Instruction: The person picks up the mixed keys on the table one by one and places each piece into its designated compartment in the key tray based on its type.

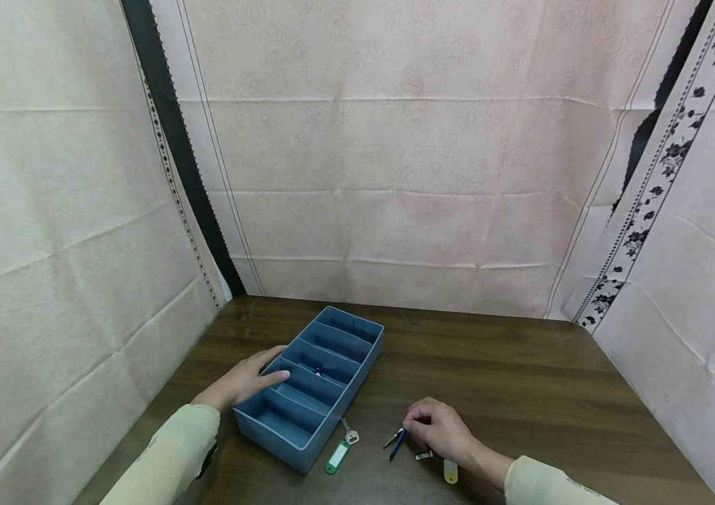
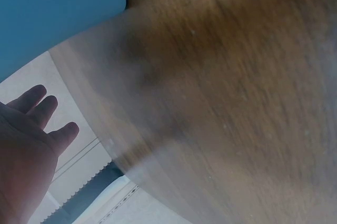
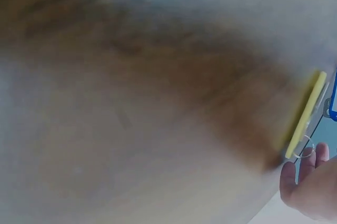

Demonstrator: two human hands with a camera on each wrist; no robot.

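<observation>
A blue divided tray [image 1: 297,438] stands at an angle on the table. My left hand [image 1: 245,379] rests at its left rim, thumb reaching over the edge, with the other fingers extended along the outside. A small dark-blue item [image 1: 318,372] lies in a middle compartment. To the right of the tray, my right hand [image 1: 442,429] pinches a key with a blue tag [image 1: 398,445] close to the tabletop. Beneath that hand lies a key with a yellow tag [image 1: 450,472], partly covered. In the right wrist view, the yellow tag [image 3: 306,113] is beside my fingers [image 3: 287,182].
A key with a green tag [image 1: 337,457] lies against the tray's right side. The brown wooden table [image 1: 490,358] meets a pale cloth [image 1: 395,175] hung behind it, with more cloth at both sides. Most of the right wrist view is blurred.
</observation>
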